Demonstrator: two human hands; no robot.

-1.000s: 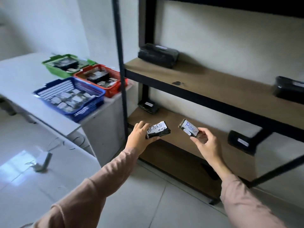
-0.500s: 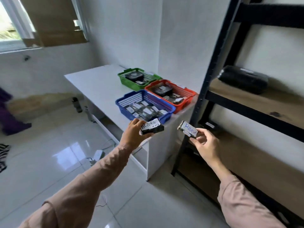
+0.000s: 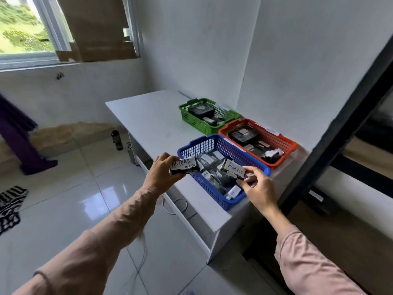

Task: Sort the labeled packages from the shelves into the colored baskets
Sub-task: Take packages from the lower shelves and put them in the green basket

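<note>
Your left hand (image 3: 161,173) grips the RETURN package (image 3: 185,166), right hand (image 3: 258,188) pinches the Retur package (image 3: 234,170), both above the blue basket (image 3: 204,143). Green basket (image 3: 191,116) and red basket (image 3: 282,141) already hold packages too; these two not yet dropped.

Baskets, three: blue basket (image 3: 204,143), green basket (image 3: 192,120) at its twelve o'clock, red basket (image 3: 286,143) at two. Held packages, two: RETURN package (image 3: 185,166), Retur package (image 3: 234,170).

On my left: window (image 3: 23,28) w/ cardboard (image 3: 97,28) over part; bottle (image 3: 116,139) on floor nr table (image 3: 148,116); striped cloth (image 3: 10,205) at edge.
</note>
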